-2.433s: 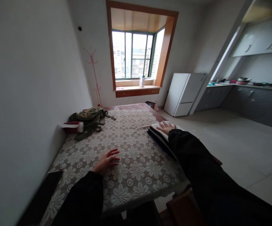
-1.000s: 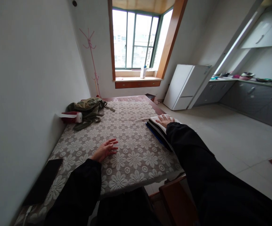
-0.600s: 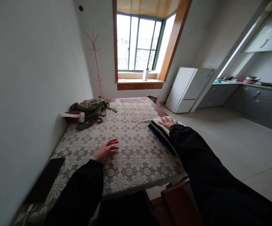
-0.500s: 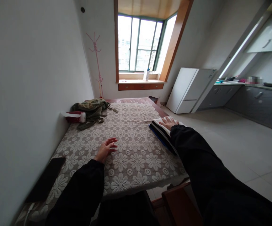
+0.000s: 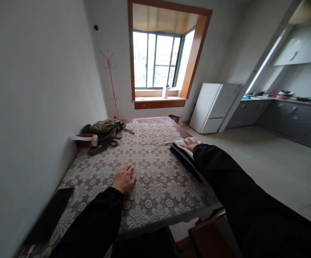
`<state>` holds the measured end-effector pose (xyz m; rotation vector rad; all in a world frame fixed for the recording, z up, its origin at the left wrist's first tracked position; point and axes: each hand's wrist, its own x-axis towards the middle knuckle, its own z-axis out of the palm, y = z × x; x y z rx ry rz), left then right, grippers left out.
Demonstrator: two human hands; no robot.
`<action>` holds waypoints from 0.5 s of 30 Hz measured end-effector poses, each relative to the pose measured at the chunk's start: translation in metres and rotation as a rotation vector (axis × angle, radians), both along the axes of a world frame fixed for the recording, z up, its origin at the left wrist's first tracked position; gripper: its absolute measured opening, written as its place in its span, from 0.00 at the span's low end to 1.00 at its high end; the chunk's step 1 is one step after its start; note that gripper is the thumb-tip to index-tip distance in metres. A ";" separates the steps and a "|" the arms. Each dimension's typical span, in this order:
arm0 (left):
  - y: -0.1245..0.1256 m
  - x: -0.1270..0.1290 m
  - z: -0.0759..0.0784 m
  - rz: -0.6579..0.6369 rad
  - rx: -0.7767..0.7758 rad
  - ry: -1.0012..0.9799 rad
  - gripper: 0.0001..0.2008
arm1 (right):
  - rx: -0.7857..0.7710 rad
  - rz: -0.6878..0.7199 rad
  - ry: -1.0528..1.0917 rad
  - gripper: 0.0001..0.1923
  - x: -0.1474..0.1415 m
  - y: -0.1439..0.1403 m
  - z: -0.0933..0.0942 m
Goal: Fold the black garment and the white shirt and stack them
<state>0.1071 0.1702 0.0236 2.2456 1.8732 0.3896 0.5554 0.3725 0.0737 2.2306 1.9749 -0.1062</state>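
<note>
My right hand (image 5: 189, 144) lies flat with fingers spread on top of a stack of folded cloth (image 5: 183, 157) at the table's right edge. White shows on top of the stack, with black and blue layers below; my sleeve covers its near right part. Palm down, my left hand (image 5: 124, 178) rests on the flower-patterned lace tablecloth (image 5: 155, 190) left of the table's middle. Its fingers are stretched out and it holds nothing.
A green backpack (image 5: 105, 130) and a red tissue pack (image 5: 86, 140) lie at the far left by the wall. A dark flat panel (image 5: 49, 215) sits at the near left. Beneath the front edge is a brown wooden chair (image 5: 211, 236). A white fridge (image 5: 211, 107) stands beyond.
My left hand has turned from sideways to palm down and settled on the tablecloth. My right hand stays on the cloth stack. The view has tilted slightly upward.
</note>
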 end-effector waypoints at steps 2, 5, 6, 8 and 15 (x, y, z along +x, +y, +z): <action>0.014 -0.003 0.012 -0.040 -0.041 0.072 0.20 | -0.004 0.038 -0.014 0.45 -0.004 0.006 0.008; 0.039 -0.004 0.027 -0.066 -0.058 0.088 0.15 | 0.092 0.091 0.019 0.41 -0.019 0.011 0.013; 0.046 -0.003 0.029 -0.065 -0.052 0.089 0.15 | 0.112 0.093 0.044 0.40 -0.025 0.011 0.011; 0.056 0.000 0.027 -0.043 -0.021 0.077 0.15 | 0.095 0.076 0.079 0.40 -0.036 0.009 0.004; 0.060 0.001 -0.005 0.074 0.109 -0.075 0.10 | 0.024 0.071 0.061 0.42 -0.041 0.005 -0.009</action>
